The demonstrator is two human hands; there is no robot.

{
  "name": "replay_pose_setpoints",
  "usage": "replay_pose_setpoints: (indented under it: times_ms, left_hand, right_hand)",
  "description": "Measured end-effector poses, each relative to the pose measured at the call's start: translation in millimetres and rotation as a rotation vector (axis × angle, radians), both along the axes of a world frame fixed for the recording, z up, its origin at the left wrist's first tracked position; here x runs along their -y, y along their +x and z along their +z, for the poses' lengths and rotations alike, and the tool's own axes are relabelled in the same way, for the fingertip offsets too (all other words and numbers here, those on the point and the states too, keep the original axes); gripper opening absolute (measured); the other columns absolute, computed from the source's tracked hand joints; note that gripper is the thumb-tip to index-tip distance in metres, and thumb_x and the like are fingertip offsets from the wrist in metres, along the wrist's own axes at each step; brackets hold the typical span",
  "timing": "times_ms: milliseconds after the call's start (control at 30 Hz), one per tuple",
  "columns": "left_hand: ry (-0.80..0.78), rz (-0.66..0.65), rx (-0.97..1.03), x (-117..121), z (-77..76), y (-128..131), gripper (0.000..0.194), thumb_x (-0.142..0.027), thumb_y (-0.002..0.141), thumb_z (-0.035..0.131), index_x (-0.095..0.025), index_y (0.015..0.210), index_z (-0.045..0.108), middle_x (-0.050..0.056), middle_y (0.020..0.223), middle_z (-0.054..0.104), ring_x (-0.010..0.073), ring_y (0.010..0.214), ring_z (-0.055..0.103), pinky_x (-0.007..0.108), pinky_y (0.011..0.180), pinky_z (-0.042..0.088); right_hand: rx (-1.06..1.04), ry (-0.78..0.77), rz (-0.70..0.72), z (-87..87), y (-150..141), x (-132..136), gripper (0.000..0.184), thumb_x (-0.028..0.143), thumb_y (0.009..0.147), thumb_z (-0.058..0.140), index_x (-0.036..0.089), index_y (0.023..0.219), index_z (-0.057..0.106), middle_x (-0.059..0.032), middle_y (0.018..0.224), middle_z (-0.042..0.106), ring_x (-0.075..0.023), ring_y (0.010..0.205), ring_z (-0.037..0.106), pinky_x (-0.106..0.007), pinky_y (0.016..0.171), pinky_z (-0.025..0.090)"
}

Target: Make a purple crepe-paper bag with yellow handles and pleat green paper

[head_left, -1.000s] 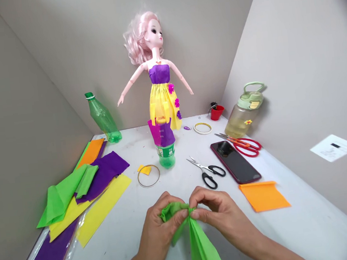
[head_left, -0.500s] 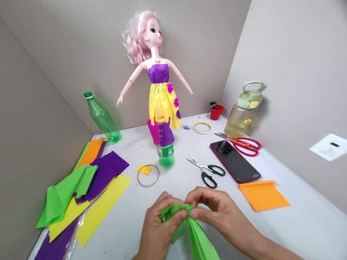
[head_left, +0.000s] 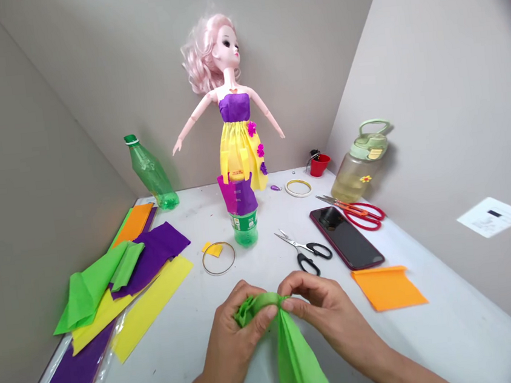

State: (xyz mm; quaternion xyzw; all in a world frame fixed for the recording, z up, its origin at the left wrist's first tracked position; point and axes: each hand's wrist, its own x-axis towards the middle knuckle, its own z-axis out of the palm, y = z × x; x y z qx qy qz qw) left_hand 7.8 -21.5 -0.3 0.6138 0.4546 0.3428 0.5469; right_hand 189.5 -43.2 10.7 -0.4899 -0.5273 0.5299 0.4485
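Note:
A strip of bright green fabric (head_left: 299, 357) is gathered between my two hands near the front of the table, its loose end fanning downward. My left hand (head_left: 239, 327) is closed around the bunched, curled part. With thumb and forefinger, my right hand (head_left: 319, 306) pinches the gathered edge just to the right of it. The fingertips of both hands nearly meet at the pleats. Beyond them lie black-handled scissors (head_left: 306, 251) with the blades a little apart, and a thin bangle (head_left: 220, 273) beside a small yellow scrap (head_left: 213, 249).
A doll (head_left: 235, 108) in a purple and yellow dress stands behind a cut bottle (head_left: 246, 232). Fabric pieces (head_left: 153, 306) cover the left side. On the right are a phone (head_left: 349, 239), red scissors (head_left: 365, 215), orange fabric (head_left: 390, 290) and a water bottle (head_left: 349, 175).
My right fingers have shifted slightly right along the gathered green edge. More of the green curl shows between my hands, and the hanging end has swung a little.

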Motion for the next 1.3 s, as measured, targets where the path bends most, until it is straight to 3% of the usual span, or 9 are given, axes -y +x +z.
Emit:
replay_pose_setpoints:
  times_ms: [300,567,700,1000,1300]
  left_hand:
    - [-0.019,0.042,-0.013,-0.1,-1.4,0.0,0.025,-0.044,0.083,0.064,-0.019,0.077,0.063,-0.002,0.077,0.047,0.0128,0.067,0.046,0.024,0.066,0.037]
    - [-0.075,-0.018,0.016,0.0,3.0,-0.7,0.027,-0.047,0.083,0.063,-0.020,0.088,0.064,-0.001,0.074,0.047,0.0140,0.067,0.042,0.025,0.064,0.033]
    - [-0.100,-0.024,0.074,-0.8,1.8,-4.1,0.026,-0.046,0.085,0.063,-0.020,0.084,0.062,-0.003,0.070,0.043,0.0126,0.065,0.040,0.024,0.062,0.032]
    - [-0.040,-0.046,-0.012,-5.2,1.7,-4.7,0.021,-0.043,0.084,0.065,-0.022,0.079,0.066,0.002,0.082,0.061,0.0204,0.086,0.054,0.028,0.081,0.037]
    - [-0.010,0.019,0.061,0.1,-4.1,0.6,0.019,-0.041,0.082,0.067,-0.022,0.078,0.067,0.001,0.083,0.052,0.0217,0.097,0.053,0.027,0.081,0.037]
  right_hand:
    - [-0.018,-0.010,0.043,2.2,0.6,1.8,0.013,0.029,0.085,0.066,0.019,0.079,0.062,0.0010,0.077,0.059,-0.0155,0.077,0.052,-0.027,0.072,0.040]
    - [-0.013,0.000,0.059,2.3,0.1,1.3,0.010,0.027,0.084,0.067,0.019,0.079,0.063,0.0014,0.077,0.061,-0.0156,0.078,0.053,-0.027,0.074,0.040]
    - [-0.003,-0.002,0.072,3.2,0.7,2.2,0.011,0.027,0.084,0.067,0.019,0.078,0.064,0.0011,0.076,0.060,-0.0162,0.077,0.054,-0.027,0.075,0.041]
    - [-0.009,-0.001,0.096,4.1,0.4,1.5,0.010,0.027,0.084,0.067,0.019,0.078,0.064,0.0016,0.077,0.060,-0.0157,0.078,0.054,-0.027,0.076,0.040]
    - [-0.023,0.008,0.086,6.1,0.0,3.1,0.008,0.026,0.082,0.070,0.020,0.078,0.066,0.0012,0.079,0.062,-0.0158,0.079,0.055,-0.027,0.077,0.041]
